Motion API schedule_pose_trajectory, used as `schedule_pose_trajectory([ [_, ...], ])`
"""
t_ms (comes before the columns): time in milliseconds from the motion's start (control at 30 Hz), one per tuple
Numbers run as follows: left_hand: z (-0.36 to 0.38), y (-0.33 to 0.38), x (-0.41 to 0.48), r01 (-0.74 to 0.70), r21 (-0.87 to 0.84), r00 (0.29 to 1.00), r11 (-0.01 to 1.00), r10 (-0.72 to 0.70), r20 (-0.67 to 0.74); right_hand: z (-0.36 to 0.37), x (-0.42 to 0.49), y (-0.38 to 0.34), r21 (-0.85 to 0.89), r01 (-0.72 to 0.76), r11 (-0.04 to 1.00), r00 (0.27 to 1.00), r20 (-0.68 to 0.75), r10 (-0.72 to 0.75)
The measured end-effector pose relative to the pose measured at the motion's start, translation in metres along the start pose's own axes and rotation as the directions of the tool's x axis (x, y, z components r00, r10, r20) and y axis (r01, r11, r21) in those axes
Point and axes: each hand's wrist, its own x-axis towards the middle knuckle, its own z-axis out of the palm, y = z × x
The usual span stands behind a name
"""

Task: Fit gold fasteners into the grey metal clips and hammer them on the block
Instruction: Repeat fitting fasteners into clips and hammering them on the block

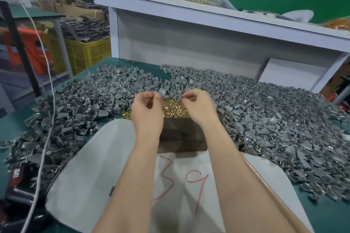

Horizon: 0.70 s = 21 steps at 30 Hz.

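Note:
My left hand [146, 107] is raised above the pile of gold fasteners [173, 108] and pinches a grey metal clip [162, 92] between thumb and fingertips. My right hand [197, 104] hovers just to the right, its fingers curled together in a pinch on something too small to make out. A dark brown block [180, 136] lies on the table just below both hands. Grey metal clips [265, 119] are heaped across the whole green table.
A white sack [106, 166] marked "39" in red lies at the near edge under my forearms. A white cable [47, 119] runs down the left side past a dark tool [19, 178]. A white shelf [208, 11] stands behind; a yellow crate [83, 53] sits far left.

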Motion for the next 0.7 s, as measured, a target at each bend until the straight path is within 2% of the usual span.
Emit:
schedule_pose_trajectory([
  [67,-0.003,0.001,0.002,0.058,-0.113,0.994,0.992,-0.069,-0.091,0.016,0.013,0.001,-0.311,0.002,0.95,0.99,0.133,0.041],
  [167,-0.005,0.003,0.006,0.095,-0.258,0.976,0.961,-0.141,-0.167,0.045,0.03,-0.003,-0.507,-0.024,0.862,0.948,0.261,0.18],
  [333,-0.007,0.004,0.006,0.063,-0.337,0.962,0.94,-0.147,-0.229,0.079,0.052,-0.014,-0.623,-0.061,0.78,0.874,0.345,0.343],
  [433,-0.009,0.005,0.008,0.065,-0.37,0.947,0.927,-0.173,-0.269,0.088,0.059,-0.016,-0.666,-0.033,0.745,0.852,0.371,0.369],
  [700,-0.012,0.004,0.01,0.078,-0.409,0.93,0.909,-0.214,-0.3,0.089,0.062,-0.003,-0.657,-0.009,0.754,0.925,0.281,0.256],
])
